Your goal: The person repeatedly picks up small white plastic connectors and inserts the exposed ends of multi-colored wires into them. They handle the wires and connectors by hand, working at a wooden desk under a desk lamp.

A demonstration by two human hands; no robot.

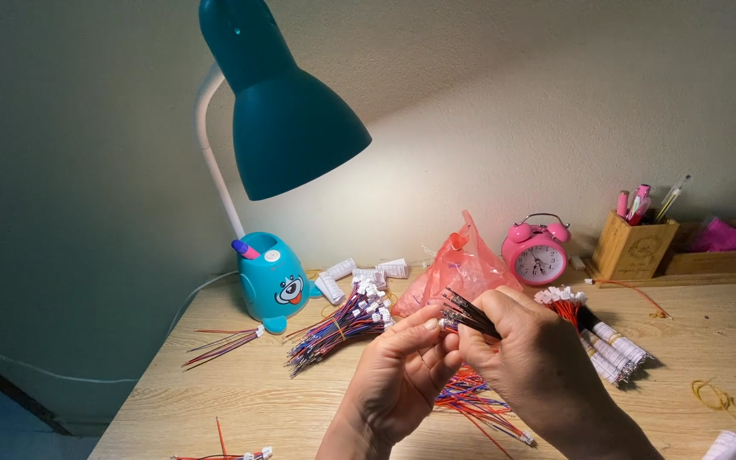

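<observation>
My left hand (402,366) and right hand (526,349) both pinch this light, floppy wire bundle (468,313); I'd grip near the stiffer connector end.

Light wooden desk (240,400) against wall. On it: teal lamp base (273,281), wire bundles with white plugs (338,324), pink plastic bag (462,268), pink alarm clock (536,250), wooden pen holder (635,247), yellow rubber band (721,399).

home desk | teal lamp (287,111) | pink alarm clock (536,253) | pen holder (634,247)
</observation>
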